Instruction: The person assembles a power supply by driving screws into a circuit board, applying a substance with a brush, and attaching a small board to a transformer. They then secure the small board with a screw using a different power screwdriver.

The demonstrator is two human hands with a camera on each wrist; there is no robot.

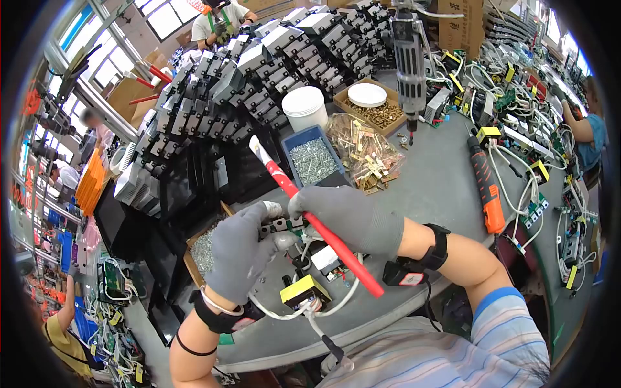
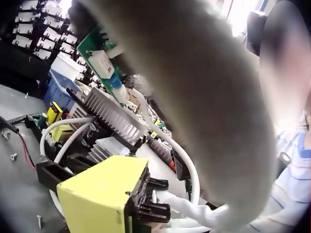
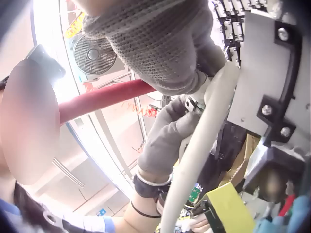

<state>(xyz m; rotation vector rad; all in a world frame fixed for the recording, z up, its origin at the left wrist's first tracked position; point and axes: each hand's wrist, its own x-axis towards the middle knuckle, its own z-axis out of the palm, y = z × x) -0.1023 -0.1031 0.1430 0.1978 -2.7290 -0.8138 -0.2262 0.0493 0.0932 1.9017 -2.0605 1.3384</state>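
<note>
Both hands wear grey gloves. My left hand [image 1: 259, 236] grips a small board assembly [image 1: 283, 226] with a finned heat sink [image 2: 109, 116] and a green circuit board [image 2: 102, 63]. White cables [image 1: 294, 315] run from it to a yellow transformer [image 1: 304, 291] lying on the grey bench [image 1: 427, 187]. My right hand [image 1: 323, 210] is curled round a red-handled tool [image 1: 352, 265] whose white end [image 1: 259, 150] points up and away. The right fingertips meet the left ones at the assembly. In the right wrist view the red handle [image 3: 102, 97] passes under the glove, beside a screwed metal bracket [image 3: 272, 73].
Behind the hands stand a blue bin of screws [image 1: 312, 158], a white tub [image 1: 305, 107], a bag of brass parts [image 1: 365, 155] and stacked black units [image 1: 259, 71]. An electric driver [image 1: 409, 58] hangs above. An orange driver [image 1: 486, 187] and wired boards [image 1: 517, 129] lie right.
</note>
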